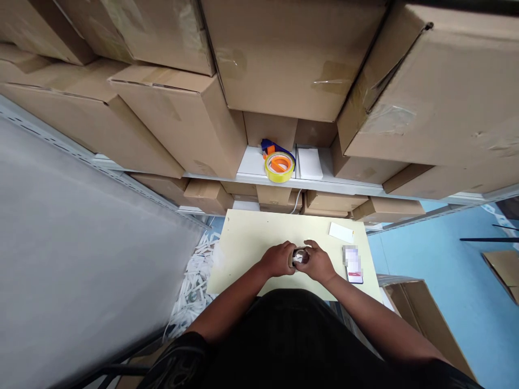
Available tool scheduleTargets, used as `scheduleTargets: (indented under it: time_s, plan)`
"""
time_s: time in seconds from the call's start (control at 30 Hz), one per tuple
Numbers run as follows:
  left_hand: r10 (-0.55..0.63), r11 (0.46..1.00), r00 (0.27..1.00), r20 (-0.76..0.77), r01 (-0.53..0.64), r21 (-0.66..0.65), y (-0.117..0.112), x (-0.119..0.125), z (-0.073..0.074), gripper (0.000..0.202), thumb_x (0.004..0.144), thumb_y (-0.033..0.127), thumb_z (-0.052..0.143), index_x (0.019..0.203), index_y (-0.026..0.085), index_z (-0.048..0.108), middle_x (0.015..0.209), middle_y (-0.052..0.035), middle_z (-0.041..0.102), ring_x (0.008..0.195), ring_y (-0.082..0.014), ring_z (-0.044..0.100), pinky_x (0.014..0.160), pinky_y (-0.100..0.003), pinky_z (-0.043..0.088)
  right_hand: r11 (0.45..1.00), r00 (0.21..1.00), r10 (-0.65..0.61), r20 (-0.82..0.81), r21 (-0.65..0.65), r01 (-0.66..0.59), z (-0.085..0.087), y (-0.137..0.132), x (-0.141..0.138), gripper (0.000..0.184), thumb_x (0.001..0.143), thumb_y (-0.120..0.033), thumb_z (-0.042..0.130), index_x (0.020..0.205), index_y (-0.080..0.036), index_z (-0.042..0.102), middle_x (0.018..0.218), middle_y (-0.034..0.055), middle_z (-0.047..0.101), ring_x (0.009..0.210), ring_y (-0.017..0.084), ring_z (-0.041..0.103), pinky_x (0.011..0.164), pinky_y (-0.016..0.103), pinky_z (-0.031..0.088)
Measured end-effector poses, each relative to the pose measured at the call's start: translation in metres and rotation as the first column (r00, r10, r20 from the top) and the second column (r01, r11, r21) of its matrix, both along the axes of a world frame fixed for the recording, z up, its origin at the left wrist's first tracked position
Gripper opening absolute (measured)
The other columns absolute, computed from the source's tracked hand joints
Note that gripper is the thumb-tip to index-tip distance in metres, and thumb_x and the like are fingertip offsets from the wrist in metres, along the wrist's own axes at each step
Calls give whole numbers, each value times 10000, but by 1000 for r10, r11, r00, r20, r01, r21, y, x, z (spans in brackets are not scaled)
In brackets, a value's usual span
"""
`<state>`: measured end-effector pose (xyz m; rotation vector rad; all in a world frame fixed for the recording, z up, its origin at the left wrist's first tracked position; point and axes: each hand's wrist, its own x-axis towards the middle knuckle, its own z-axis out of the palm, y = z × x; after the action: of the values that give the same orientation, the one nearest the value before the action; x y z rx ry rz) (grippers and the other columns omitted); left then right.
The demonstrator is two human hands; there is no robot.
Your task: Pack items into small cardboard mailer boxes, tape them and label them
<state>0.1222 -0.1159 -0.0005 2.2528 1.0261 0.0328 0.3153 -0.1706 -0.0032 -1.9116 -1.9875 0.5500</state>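
Observation:
Both my hands meet over the middle of a small pale yellow table (pixel 247 243). My left hand (pixel 279 259) and my right hand (pixel 318 262) are closed round a small shiny grey object (pixel 300 256) held between them; I cannot make out what it is. A white card (pixel 341 233) lies on the table to the right of my hands, and a phone (pixel 352 263) lies beside my right wrist.
A yellow tape roll in a blue and orange dispenser (pixel 279 163) and a white box (pixel 309 163) sit on a grey shelf (pixel 324 185) among stacked cardboard boxes (pixel 284 54). White strips litter the floor (pixel 194 281) at left. An open carton (pixel 421 313) stands at right on the blue floor.

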Motion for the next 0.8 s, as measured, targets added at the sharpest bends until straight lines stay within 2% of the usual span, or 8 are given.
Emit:
scheduleTargets:
  time_s: [0.13, 0.27, 0.37, 0.43, 0.5, 0.57, 0.7, 0.8]
  plan:
    - [-17, 1000, 999, -33, 17, 6, -3, -1, -4, 653, 690, 420, 773, 1269, 235, 536, 1188, -70, 635, 1011, -280, 677, 790, -353, 548, 989, 996, 84, 27, 119, -87, -7, -6, -4, 345, 682, -320, 740, 993, -172, 747, 1384, 152, 635, 1021, 286, 691, 853, 392, 610]
    - [6, 1000, 998, -59, -5, 11, -5, -1, -11, 679, 711, 421, 758, 1317, 222, 522, 1212, -94, 622, 971, -284, 684, 801, -375, 553, 963, 983, 153, 101, 208, -171, -8, -5, -8, 338, 670, -296, 738, 964, -130, 763, 1290, 195, 665, 1109, 348, 617, 941, 449, 564]
    - [17, 1000, 999, -37, -17, -4, -8, -1, -17, 644, 718, 369, 737, 1306, 205, 534, 1235, -103, 621, 991, -285, 679, 837, -395, 560, 974, 988, 126, 85, 180, -139, -9, -1, -8, 285, 660, -300, 748, 885, -126, 769, 1177, 205, 699, 1060, 327, 637, 948, 432, 547]
    - [14, 999, 999, 30, -15, 36, -10, -4, -19, 727, 716, 336, 740, 1387, 202, 494, 1348, -129, 581, 1170, -317, 622, 972, -434, 531, 977, 988, 132, 85, 157, -144, -8, 1, -8, 287, 670, -299, 745, 897, -126, 772, 1100, 199, 718, 1069, 324, 644, 986, 440, 523]
    - [1, 993, 992, 130, -16, 114, -13, -8, -18, 819, 718, 310, 746, 1470, 209, 438, 1479, -147, 499, 1370, -341, 478, 1132, -485, 425, 979, 985, 138, 103, 137, -151, -7, 3, -9, 310, 697, -297, 737, 959, -134, 771, 1065, 186, 724, 1111, 334, 633, 1022, 460, 502]
    - [-32, 988, 976, 214, -1, 153, -15, -12, -14, 798, 725, 287, 741, 1469, 228, 461, 1532, -134, 459, 1438, -338, 398, 1203, -507, 344, 987, 988, 102, 118, 109, -115, -5, 4, -11, 332, 727, -314, 738, 1016, -152, 760, 1130, 185, 707, 1126, 341, 624, 1017, 476, 509]
    - [-45, 996, 960, 277, 23, 82, -15, -17, -2, 562, 798, 211, 653, 1354, 254, 583, 1543, -90, 473, 1367, -291, 498, 1143, -455, 441, 1000, 999, 4, 43, 11, -4, -6, 5, -9, 407, 776, -368, 749, 1128, -167, 714, 1344, 188, 599, 1068, 321, 651, 939, 471, 568]
    - [0, 999, 960, 280, -15, 52, -13, -14, 6, 456, 870, 189, 579, 1321, 249, 600, 1541, -70, 477, 1306, -250, 557, 1093, -398, 493, 998, 993, 38, -115, -51, -45, -12, 6, 1, 449, 792, -322, 745, 1210, -177, 671, 1396, 169, 551, 1151, 303, 644, 986, 456, 567]
